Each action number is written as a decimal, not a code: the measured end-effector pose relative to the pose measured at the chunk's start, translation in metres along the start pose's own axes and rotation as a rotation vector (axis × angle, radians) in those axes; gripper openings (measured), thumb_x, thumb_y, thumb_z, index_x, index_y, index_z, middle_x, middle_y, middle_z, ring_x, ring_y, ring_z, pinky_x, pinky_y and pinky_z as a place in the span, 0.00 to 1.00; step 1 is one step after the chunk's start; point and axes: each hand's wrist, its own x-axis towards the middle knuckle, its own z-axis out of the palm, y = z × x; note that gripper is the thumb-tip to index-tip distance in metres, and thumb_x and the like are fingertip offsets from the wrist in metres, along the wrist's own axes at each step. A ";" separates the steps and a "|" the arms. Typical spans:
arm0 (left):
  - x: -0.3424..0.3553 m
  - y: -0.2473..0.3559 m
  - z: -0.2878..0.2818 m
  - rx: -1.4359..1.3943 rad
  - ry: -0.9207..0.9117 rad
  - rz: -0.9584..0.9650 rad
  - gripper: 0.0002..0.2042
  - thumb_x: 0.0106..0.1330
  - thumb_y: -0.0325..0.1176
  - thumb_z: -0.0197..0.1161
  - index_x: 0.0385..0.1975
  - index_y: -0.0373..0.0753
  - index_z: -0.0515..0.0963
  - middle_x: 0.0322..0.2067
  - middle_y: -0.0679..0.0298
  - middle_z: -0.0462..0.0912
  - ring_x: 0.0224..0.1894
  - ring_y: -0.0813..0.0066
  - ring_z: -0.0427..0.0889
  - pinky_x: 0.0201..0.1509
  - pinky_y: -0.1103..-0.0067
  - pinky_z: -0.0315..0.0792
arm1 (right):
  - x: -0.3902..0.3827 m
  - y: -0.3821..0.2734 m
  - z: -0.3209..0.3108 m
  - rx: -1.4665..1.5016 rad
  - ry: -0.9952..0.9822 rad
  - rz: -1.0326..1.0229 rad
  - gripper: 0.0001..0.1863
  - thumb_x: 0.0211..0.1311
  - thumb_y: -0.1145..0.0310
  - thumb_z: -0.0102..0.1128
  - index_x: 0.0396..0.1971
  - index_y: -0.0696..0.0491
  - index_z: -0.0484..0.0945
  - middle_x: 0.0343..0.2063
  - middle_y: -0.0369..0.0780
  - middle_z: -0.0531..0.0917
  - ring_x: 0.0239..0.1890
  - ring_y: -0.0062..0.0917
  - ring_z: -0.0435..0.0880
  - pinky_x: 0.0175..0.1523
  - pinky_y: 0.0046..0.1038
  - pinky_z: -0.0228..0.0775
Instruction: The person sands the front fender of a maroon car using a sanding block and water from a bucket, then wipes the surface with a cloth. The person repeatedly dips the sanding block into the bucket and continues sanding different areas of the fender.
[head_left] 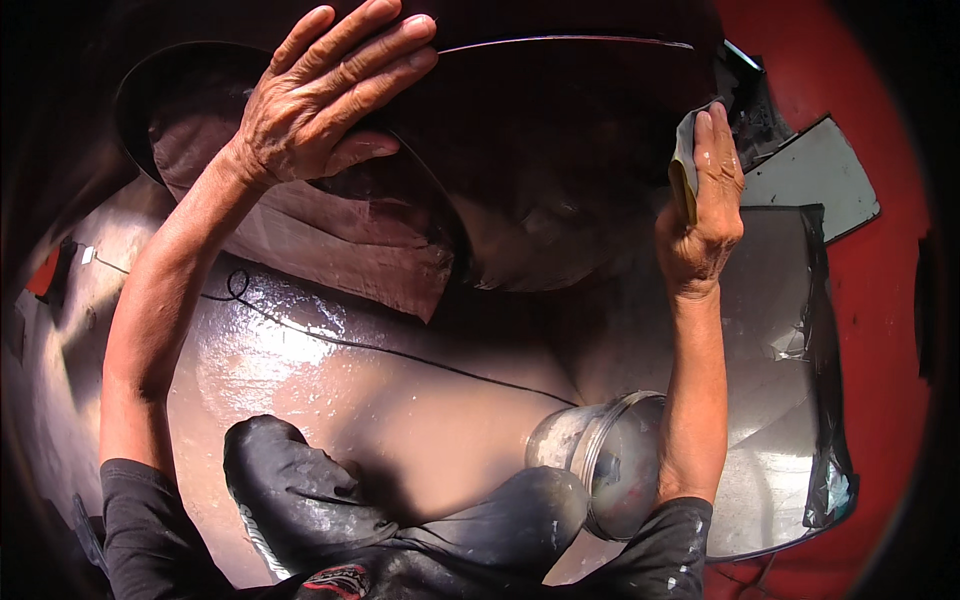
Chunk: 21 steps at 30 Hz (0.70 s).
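My left hand lies at the upper left against a dark, glossy curved vehicle panel, its fingers stretched out and holding nothing. A bright narrow edge runs across the panel just right of those fingertips. At the upper right, my right hand grips a folded grey and yellowish sheet, apparently abrasive paper, near the panel's right end. Its fingers point upward, and whitish flecks show on them. Below my left hand, the wheel-arch area of the panel is dull, with pale smears.
A metal bucket stands between my legs and right forearm. A thin black cable crosses the shiny wet-looking floor. At the right lie a large grey panel with dark taped edges, a pale board and a red surface.
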 end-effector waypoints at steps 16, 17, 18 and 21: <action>0.000 -0.003 -0.027 -0.038 -0.244 -0.024 0.32 0.67 0.53 0.58 0.66 0.38 0.72 0.71 0.54 0.65 0.76 0.54 0.57 0.79 0.58 0.42 | 0.054 -0.045 0.009 0.069 -0.286 -0.242 0.38 0.49 0.74 0.71 0.65 0.52 0.73 0.67 0.42 0.73 0.71 0.39 0.68 0.75 0.41 0.59; -0.004 -0.002 -0.026 -0.050 -0.189 -0.027 0.31 0.69 0.53 0.56 0.65 0.38 0.72 0.71 0.55 0.66 0.76 0.56 0.57 0.80 0.60 0.42 | 0.048 -0.037 0.004 0.059 -0.292 -0.246 0.38 0.48 0.73 0.73 0.65 0.52 0.74 0.66 0.42 0.74 0.70 0.38 0.70 0.75 0.40 0.60; -0.007 -0.003 -0.024 -0.052 -0.117 -0.035 0.31 0.70 0.54 0.54 0.65 0.38 0.73 0.71 0.57 0.67 0.77 0.59 0.57 0.80 0.61 0.42 | 0.044 -0.022 -0.007 0.038 -0.293 -0.266 0.39 0.47 0.71 0.74 0.64 0.52 0.74 0.66 0.42 0.74 0.69 0.38 0.71 0.74 0.40 0.62; -0.038 0.010 -0.023 -0.050 -0.087 -0.051 0.31 0.70 0.55 0.53 0.65 0.37 0.73 0.70 0.58 0.67 0.76 0.61 0.57 0.80 0.62 0.43 | 0.025 -0.012 -0.012 0.021 -0.263 -0.201 0.32 0.57 0.67 0.70 0.63 0.55 0.74 0.65 0.45 0.75 0.67 0.40 0.73 0.74 0.40 0.62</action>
